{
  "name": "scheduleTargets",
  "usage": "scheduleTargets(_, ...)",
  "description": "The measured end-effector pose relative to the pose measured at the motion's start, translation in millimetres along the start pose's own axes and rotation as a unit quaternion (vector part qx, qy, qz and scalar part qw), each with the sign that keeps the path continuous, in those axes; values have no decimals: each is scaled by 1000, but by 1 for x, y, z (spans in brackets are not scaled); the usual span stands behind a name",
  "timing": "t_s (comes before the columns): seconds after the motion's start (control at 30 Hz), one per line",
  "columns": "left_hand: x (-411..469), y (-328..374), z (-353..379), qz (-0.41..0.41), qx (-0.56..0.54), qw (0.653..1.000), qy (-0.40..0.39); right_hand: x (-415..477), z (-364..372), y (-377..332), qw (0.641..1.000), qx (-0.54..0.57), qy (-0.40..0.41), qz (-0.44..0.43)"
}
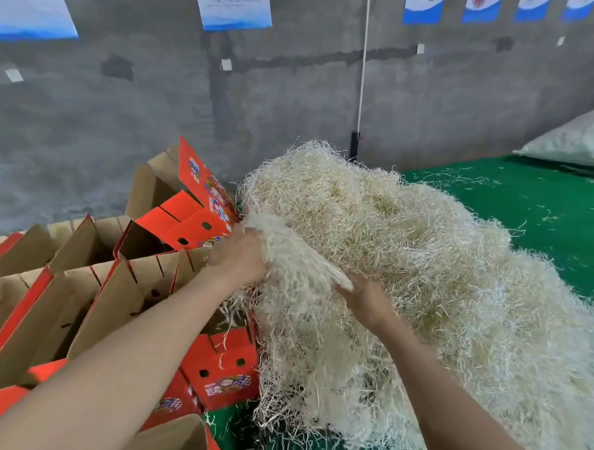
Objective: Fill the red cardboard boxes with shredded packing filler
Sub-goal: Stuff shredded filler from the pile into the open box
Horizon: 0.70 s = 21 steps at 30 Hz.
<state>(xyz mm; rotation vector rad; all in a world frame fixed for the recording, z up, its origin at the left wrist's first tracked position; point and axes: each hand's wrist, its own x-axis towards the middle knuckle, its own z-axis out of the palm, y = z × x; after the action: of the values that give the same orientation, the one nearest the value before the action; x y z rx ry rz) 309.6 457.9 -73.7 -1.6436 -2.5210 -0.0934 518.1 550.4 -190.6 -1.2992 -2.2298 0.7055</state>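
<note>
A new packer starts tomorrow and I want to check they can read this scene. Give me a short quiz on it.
1. True or false: the left hand and the right hand both grip the shredded filler.
2. The red boxes stand on which side of the filler pile? A: the person's left. B: the person's right. C: on top of it.
3. Fill in: the surface under the pile is ____.
Key: 1 true; 2 A; 3 green.

Print on the red boxes (pixel 216 383) and the wall posters (pixel 234 7) was too blurred to read.
</note>
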Motion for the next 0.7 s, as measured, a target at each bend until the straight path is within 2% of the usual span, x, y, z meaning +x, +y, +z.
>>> scheduleTargets(0.1,12,-22,-21,-56,-63,995,47,-15,10,38,996,-43,-27,69)
scheduleTargets(0.17,15,-28,-26,-61,-71,994,63,-26,18,54,991,-66,-59,100)
scheduleTargets(0.3,13,-17,-25,-71,-159,980,91,-28,26,50,988,-90,-89,90)
scheduleTargets(0.37,12,-16,-29,-57,-216,966,133,-33,30,49,983,-91,-122,102)
scheduleTargets(0.43,11,-16,-35,-43,-223,959,168,-35,24,39,985,-34,-130,107)
scheduleTargets(0.47,9,-15,-37,-43,-214,960,173,-33,14,26,991,6,-103,90)
scheduleTargets(0.53,7,-11,-37,-46,-201,964,166,-23,-11,-8,997,73,0,27)
scheduleTargets(0.6,3,-7,-36,-44,-189,968,161,-19,-39,-47,988,126,83,-20)
scheduleTargets(0.63,1,-5,-36,-42,-186,968,160,-18,-51,-61,984,151,92,-28)
scheduleTargets(0.7,-4,-4,-36,-34,-192,968,156,-24,-69,-81,970,243,16,-9)
